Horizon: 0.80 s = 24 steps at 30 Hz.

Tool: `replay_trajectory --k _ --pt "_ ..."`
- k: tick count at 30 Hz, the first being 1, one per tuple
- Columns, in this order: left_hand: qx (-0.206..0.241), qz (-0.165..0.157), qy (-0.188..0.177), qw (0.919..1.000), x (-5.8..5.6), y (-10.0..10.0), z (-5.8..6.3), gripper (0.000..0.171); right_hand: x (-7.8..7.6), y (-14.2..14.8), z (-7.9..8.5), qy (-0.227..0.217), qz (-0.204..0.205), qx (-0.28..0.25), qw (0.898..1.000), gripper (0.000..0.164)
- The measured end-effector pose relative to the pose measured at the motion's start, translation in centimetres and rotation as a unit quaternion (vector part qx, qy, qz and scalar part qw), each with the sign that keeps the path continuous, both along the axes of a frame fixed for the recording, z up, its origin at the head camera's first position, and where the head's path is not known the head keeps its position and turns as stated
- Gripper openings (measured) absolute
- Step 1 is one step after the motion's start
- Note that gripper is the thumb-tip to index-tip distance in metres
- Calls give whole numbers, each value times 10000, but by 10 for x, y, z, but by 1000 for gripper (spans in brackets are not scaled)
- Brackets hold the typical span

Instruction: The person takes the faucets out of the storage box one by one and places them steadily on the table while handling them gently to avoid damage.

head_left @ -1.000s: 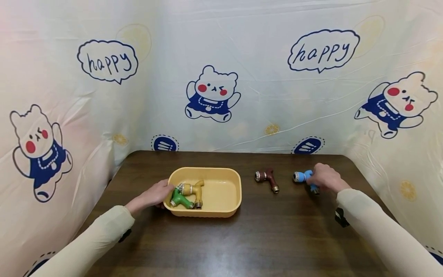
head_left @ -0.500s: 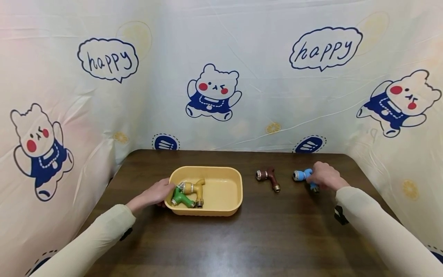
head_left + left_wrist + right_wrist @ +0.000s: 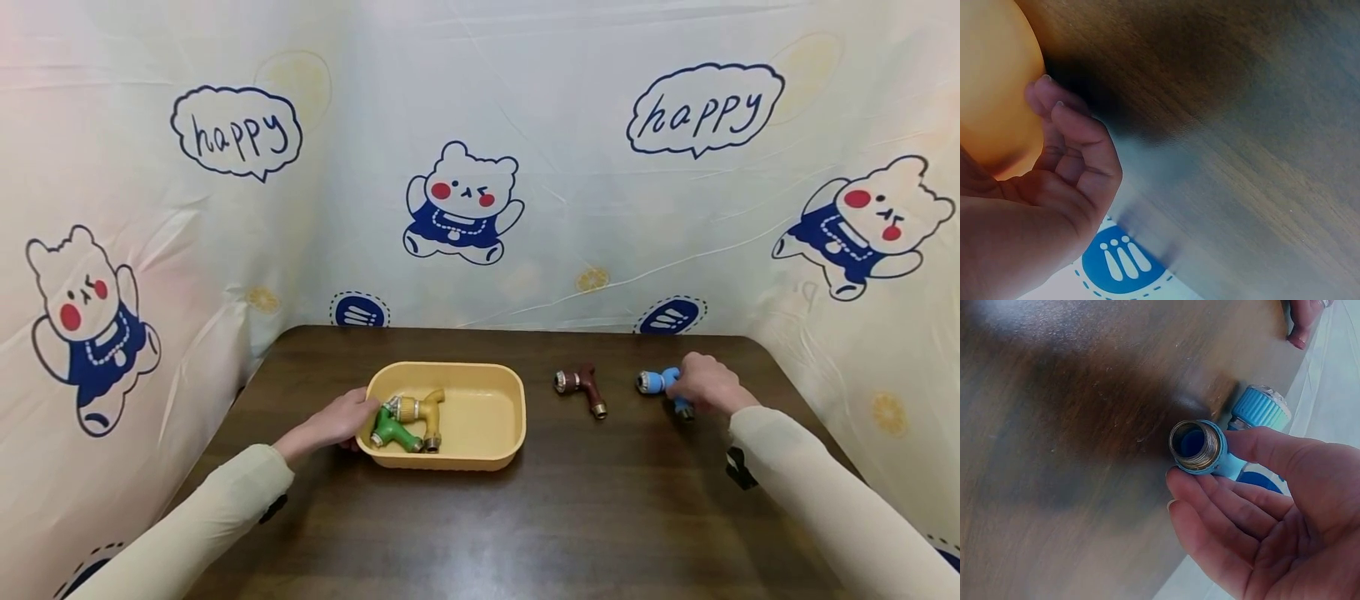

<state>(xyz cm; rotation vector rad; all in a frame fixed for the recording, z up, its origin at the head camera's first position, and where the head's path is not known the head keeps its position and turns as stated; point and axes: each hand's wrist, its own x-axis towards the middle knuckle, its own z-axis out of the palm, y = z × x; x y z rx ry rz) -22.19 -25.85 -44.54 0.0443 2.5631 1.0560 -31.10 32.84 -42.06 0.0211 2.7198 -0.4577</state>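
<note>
At the left end of a yellow plastic basin point(image 3: 483, 417), my left hand point(image 3: 341, 419) grips the wall. In the left wrist view, its curled fingers point(image 3: 1088, 137) lie against the basin's outside; the thumb is mostly hidden. A green tap point(image 3: 393, 431) and a yellow tap point(image 3: 429, 412) lie side by side inside the basin. On the right, my right hand point(image 3: 705, 383) pinches a light blue tap point(image 3: 654, 382) between thumb and fingers. The right wrist view shows its threaded metal end point(image 3: 1200, 447) facing the camera and its ribbed knob point(image 3: 1260, 407) behind.
A dark red tap point(image 3: 581, 386) lies on the brown wooden table point(image 3: 480, 533) between the basin and the blue tap. A printed cloth point(image 3: 465, 83) with bears hangs around the table's back and sides.
Both hands keep their holds and stay in nearly the same places. The whole head view shifts slightly; the taps and basin show no clear movement.
</note>
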Motion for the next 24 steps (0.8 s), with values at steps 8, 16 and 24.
replay_trajectory --k 8,16,24 --pt "-4 -22 55 10000 0 -1 0 46 3 -1 -4 19 0 -56 10000 21" --pt "29 -53 124 9999 -1 2 1 44 4 -2 1 77 40 14 10000 23" --pt "19 -79 96 9999 1 0 2 46 5 -3 -2 100 -20 -58 9999 23"
